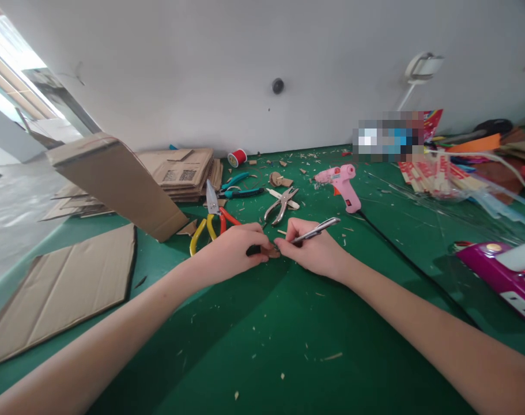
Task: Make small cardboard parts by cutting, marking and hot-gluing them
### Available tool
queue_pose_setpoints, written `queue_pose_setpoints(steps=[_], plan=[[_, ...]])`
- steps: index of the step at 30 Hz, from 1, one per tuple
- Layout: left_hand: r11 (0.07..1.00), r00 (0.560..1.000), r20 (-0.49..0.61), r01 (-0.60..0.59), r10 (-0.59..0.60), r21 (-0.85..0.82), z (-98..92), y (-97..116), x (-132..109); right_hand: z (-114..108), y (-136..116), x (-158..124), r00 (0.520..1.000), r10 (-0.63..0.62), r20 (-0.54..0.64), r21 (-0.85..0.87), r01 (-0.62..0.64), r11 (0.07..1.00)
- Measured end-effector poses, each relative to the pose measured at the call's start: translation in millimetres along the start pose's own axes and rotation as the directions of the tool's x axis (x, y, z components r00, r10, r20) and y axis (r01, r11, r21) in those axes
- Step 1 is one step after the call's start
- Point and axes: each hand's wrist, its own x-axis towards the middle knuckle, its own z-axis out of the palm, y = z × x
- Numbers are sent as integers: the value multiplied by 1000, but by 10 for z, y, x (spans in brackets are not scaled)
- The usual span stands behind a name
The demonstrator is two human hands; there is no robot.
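My right hand [312,253] is closed round a silver-grey pen [320,228], which tilts up to the right. The fingers of my left hand [238,248] pinch a small brown piece [272,252], apparently cardboard, just off the right fingertips. Fingers hide most of that piece and the pen's tip. Just beyond my hands lie a metal hole punch plier [281,205] and a pale wooden stick [293,202]. Red-handled scissors or snips [228,217] and yellow-handled pliers [197,235] are close to my left hand.
A pink glue gun [343,185] with a black cord rests right of centre. Far right is a purple device [495,271]. On the left stand a bent cardboard strip [119,184], stacked cardboard [176,173] and a flat sheet [67,282]. Red thread [237,157] sits near the wall.
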Motion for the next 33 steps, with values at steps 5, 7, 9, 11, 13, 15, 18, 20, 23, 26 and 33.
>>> queue_pose_setpoints(steps=[5, 7, 9, 11, 13, 15, 18, 20, 23, 26, 33], plan=[[1000, 1000, -10, 2, -2, -20, 10, -12, 2, -13, -22, -9, 999, 47, -16, 44, -46, 998], [1000, 1000, -14, 9, -10, -19, 18, -16, 5, -15, -33, -14, 998, 57, -11, 58, -56, 997], [1000, 1000, -15, 14, -15, -23, 26, -19, 8, -15, -39, -16, 998, 59, -6, 62, -58, 996], [1000, 1000, -17, 18, -18, -26, 31, -21, 10, -15, -38, -16, 998, 60, -1, 63, -60, 996], [999, 1000, -18, 19, -20, -27, 31, -19, 12, -13, -31, -15, 998, 64, 13, 61, -64, 996], [999, 1000, -18, 22, -22, -30, 27, -12, 12, -12, -23, -14, 997, 70, 27, 60, -72, 996], [999, 1000, -17, 23, -24, -36, 22, 0, 8, -7, -9, -13, 997, 75, 31, 71, -77, 995], [999, 999, -16, 28, -29, -41, 22, 8, 7, -4, 0, -11, 998, 67, 19, 97, -69, 993], [997, 998, -13, 54, -55, -58, 22, 15, 4, -6, 11, -1, 997, 73, -2, 219, -71, 973], [995, 998, 2, 68, -68, -66, 3, 19, -6, -22, 9, 19, 995, 95, 38, 417, -103, 903], [995, 984, -158, 68, -78, -67, -44, 84, -7, -36, -57, 30, 987, 134, 87, 531, -160, 832]])
